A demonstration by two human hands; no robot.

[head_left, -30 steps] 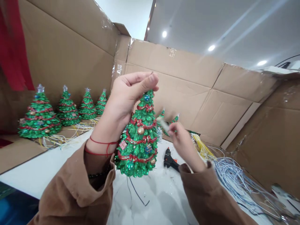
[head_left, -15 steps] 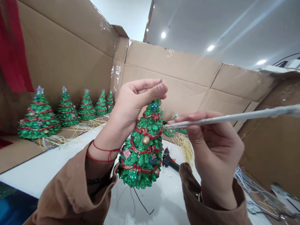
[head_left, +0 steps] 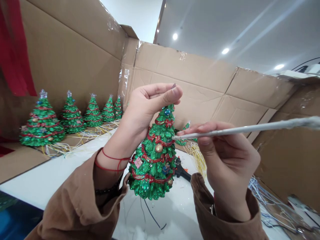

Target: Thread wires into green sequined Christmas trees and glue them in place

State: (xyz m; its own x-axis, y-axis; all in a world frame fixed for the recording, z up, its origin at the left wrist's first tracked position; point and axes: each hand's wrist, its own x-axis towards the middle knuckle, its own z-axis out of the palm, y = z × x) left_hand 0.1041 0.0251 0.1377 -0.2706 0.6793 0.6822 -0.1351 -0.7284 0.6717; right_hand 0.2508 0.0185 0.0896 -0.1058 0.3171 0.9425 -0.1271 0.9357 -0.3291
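My left hand [head_left: 156, 100] is closed around the top of a glittery green Christmas tree ornament [head_left: 153, 166], holding it upright above the white table. Red garlands, gold balls and small gift boxes decorate the tree; its tip is mostly hidden by my fingers. Dark wires hang below its base. Between the thumb and fingers of my right hand [head_left: 222, 156] lies a thin whitish stick [head_left: 240, 129], held nearly level. The stick's narrow end meets the tree's right side at mid-upper height, while its thick rough end runs off to the right.
Several similar trees [head_left: 42, 125] stand along the left cardboard wall [head_left: 75, 40], with loose wires at their bases. A black glue gun [head_left: 182, 171] lies behind the held tree. Yellow wires [head_left: 197, 155] are bundled at the back, and white-blue wires [head_left: 265, 196] sprawl at right.
The held tree has shifted slightly right in the view with my left hand. The stick's narrow end now reaches the tree's side; my right hand has moved slightly left.
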